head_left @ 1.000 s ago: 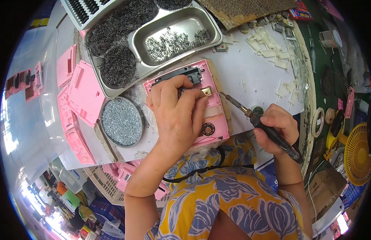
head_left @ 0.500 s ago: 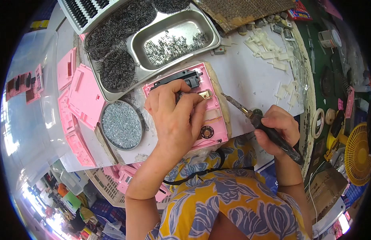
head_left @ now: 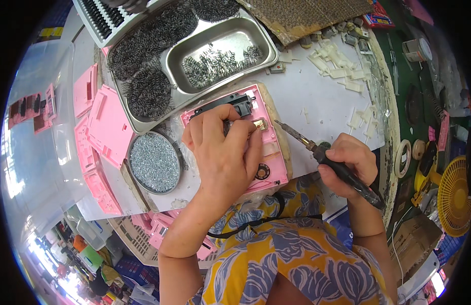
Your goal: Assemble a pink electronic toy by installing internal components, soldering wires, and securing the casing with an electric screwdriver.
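Observation:
A pink plastic housing (head_left: 274, 157) lies in front of me, on a pale padded block. Across its far part runs a black mechanism (head_left: 241, 105), and a round black speaker-like disc (head_left: 262, 171) sits at its near end. My left hand (head_left: 217, 147) rests over the housing, thumb and fingertips pinched together beside a small brass-coloured plate (head_left: 260, 124); whatever they grip is hidden. In my right hand (head_left: 353, 161) is a black-handled tool (head_left: 350, 178) with a slim metal shaft. Its tip points at the housing's right edge, apart from the brass-coloured plate.
Beyond the housing stands a metal tray (head_left: 270, 57) with black springs and a smaller tray of silvery springs. A round dish (head_left: 132, 175) of small silvery pieces and pink panels (head_left: 109, 127) lie left. White plastic parts (head_left: 342, 68) are at right, near a yellow fan (head_left: 455, 195).
The tool in my right hand has shifted slightly left. My left hand stays almost still on the housing. A dark blurred thing has come in at the upper edge, over the black pieces.

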`<state>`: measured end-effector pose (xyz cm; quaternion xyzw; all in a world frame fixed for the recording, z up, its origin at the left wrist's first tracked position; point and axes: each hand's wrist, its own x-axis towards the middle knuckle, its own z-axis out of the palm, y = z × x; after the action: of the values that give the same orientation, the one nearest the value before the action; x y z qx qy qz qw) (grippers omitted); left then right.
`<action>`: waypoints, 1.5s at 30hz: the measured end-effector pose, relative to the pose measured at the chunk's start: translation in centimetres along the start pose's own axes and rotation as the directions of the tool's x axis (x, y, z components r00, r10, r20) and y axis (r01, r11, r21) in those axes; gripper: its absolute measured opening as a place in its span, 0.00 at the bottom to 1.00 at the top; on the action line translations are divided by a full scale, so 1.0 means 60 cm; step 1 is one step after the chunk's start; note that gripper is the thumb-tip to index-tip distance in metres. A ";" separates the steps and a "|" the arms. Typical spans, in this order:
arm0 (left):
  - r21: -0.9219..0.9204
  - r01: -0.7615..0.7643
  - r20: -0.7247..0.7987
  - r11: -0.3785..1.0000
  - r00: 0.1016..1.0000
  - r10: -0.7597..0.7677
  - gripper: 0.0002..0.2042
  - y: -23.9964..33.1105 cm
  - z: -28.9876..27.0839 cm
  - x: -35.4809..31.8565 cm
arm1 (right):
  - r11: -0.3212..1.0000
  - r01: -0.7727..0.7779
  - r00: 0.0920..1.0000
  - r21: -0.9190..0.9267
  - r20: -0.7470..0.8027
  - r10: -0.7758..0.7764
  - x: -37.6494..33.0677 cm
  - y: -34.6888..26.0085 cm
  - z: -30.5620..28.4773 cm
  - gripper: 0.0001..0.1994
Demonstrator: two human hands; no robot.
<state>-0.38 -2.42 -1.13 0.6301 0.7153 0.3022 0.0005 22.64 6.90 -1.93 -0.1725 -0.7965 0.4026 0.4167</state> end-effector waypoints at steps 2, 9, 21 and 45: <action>-0.011 0.006 0.006 1.000 1.000 -0.005 0.07 0.001 0.001 0.003 | 1.000 0.003 1.000 -0.002 0.007 -0.003 0.003 0.002 0.005 0.15; -0.002 0.010 0.024 1.000 1.000 -0.010 0.07 0.004 0.003 0.008 | 1.000 -0.002 1.000 -0.015 0.028 0.003 0.012 0.008 0.014 0.15; 0.022 0.015 0.028 1.000 0.999 -0.015 0.08 0.008 -0.001 0.011 | 1.000 -0.011 0.999 -0.013 0.041 0.011 0.012 0.010 0.020 0.15; 0.040 -0.003 0.008 0.999 1.000 0.003 0.07 0.008 0.002 0.010 | 0.998 0.026 1.000 -0.062 0.016 -0.025 0.028 -0.001 0.003 0.15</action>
<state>-0.03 -1.82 -0.79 0.6322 0.7203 0.2853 -0.0099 21.52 7.83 -1.05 -0.1723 -0.8139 0.3738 0.4101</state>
